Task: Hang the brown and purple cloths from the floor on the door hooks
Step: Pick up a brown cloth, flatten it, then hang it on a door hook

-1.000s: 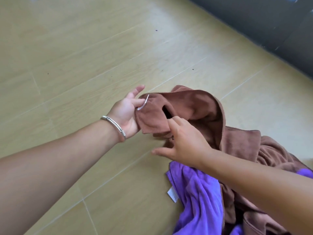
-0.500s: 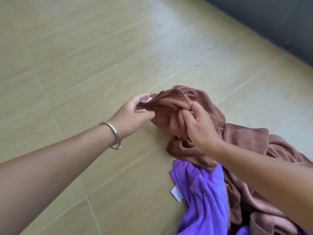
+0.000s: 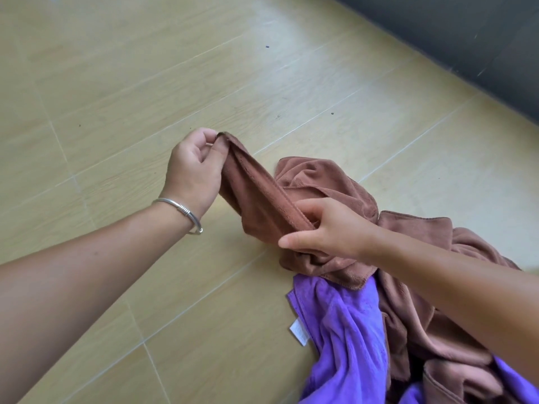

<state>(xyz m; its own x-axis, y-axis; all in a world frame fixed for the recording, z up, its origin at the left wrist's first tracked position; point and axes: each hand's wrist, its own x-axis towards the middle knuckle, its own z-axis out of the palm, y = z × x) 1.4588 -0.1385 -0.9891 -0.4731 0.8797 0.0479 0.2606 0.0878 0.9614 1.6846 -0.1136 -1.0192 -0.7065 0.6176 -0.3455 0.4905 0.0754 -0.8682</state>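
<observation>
1. Bare wood-look floor (image 3: 122,83) is filling the upper left and lower left of the frame.
2. The left hand (image 3: 192,173), its wrist wearing a silver bangle (image 3: 182,212), is at centre left, its grip pinching a corner of the brown cloth (image 3: 326,185).
3. The right hand (image 3: 329,228) is at centre, its grip pinching the hemmed edge, which is running taut between both hands.
4. The purple cloth (image 3: 344,330) is lying on the floor at lower right, partly under the brown one.
5. A dark wall (image 3: 466,39) is bounding the upper right.
</observation>
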